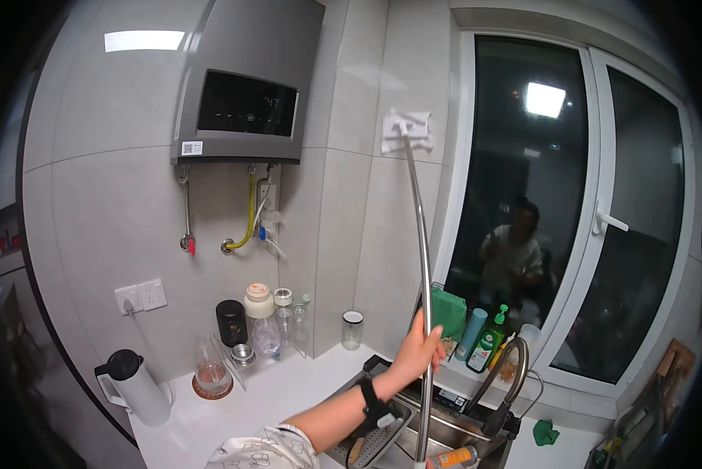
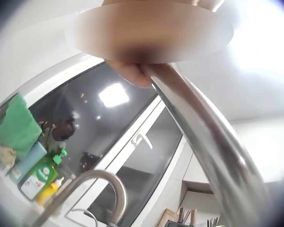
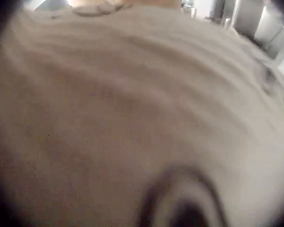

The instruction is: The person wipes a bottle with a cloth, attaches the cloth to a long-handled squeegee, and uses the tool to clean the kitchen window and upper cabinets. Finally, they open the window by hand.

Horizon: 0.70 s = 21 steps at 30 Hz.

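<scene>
My left hand [image 1: 418, 348] grips the shiny metal pole [image 1: 423, 266] of a flat mop partway down its length. At the pole's top, the mop head [image 1: 407, 131], wrapped in a white cloth, lies against the tiled wall left of the window. In the left wrist view the pole [image 2: 203, 127] runs down from the fingers, and a blurred patch covers most of the hand. Below the hand are the sink [image 1: 402, 445] and a curved faucet [image 1: 515, 367]. Pale printed clothing [image 3: 132, 109] fills the right wrist view; my right hand is out of sight.
A grey water heater [image 1: 249, 86] hangs on the left wall above pipes. Bottles, jars and a kettle [image 1: 136, 387] stand on the white counter [image 1: 187, 430]. On the sill are a green cloth [image 1: 448, 311] and a green soap bottle [image 1: 488, 344], beside the window [image 1: 531, 195].
</scene>
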Tool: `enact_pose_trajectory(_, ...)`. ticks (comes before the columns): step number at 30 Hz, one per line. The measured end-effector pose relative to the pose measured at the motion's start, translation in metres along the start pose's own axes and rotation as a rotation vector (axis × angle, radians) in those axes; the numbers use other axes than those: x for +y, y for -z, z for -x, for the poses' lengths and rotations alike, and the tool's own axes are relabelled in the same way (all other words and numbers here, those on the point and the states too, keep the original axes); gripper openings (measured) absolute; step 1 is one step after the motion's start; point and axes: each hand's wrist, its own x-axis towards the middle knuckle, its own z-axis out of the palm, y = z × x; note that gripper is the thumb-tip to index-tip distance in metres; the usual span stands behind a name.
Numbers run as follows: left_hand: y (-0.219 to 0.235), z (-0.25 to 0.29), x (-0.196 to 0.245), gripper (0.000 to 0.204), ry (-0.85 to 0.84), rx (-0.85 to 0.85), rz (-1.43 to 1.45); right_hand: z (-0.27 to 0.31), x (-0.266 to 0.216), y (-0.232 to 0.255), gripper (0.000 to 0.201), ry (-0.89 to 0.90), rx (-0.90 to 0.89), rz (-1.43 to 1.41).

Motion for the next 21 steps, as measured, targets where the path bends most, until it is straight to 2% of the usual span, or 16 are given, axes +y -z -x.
enact_pose_trajectory(2,0.010,-0.033,0.019,0.043,-0.033,-0.004,0.015,-0.025,-0.028,-0.033,0.047,0.041,-0.020,-0.031)
enact_pose_trajectory(4,0.021,-0.070,0.041,0.038,-0.138,-0.025,0.003,-0.045,-0.060,-0.065,0.050,0.083,-0.029,-0.057)
enact_pose_trajectory(10,0.034,-0.196,0.154,0.024,-0.287,-0.053,-0.104,-0.123,-0.168,-0.146,0.050,0.312,-0.276,-0.178)
enact_pose_trajectory(15,0.028,-0.267,0.246,0.026,-0.310,-0.014,-0.111,-0.146,-0.254,-0.201,0.046,0.461,-0.334,-0.181)
enact_pose_trajectory(17,0.021,-0.269,0.262,0.028,-0.304,0.031,-0.143,-0.148,-0.266,-0.203,0.046,0.491,-0.314,-0.170)
enact_pose_trajectory(19,0.017,-0.271,0.254,0.028,-0.300,0.053,-0.138,-0.153,-0.268,-0.196,0.045,0.514,-0.297,-0.165)
enact_pose_trajectory(21,0.008,-0.267,0.236,0.029,-0.284,0.068,-0.146,-0.160,-0.258,-0.174,0.046,0.460,-0.271,-0.079)
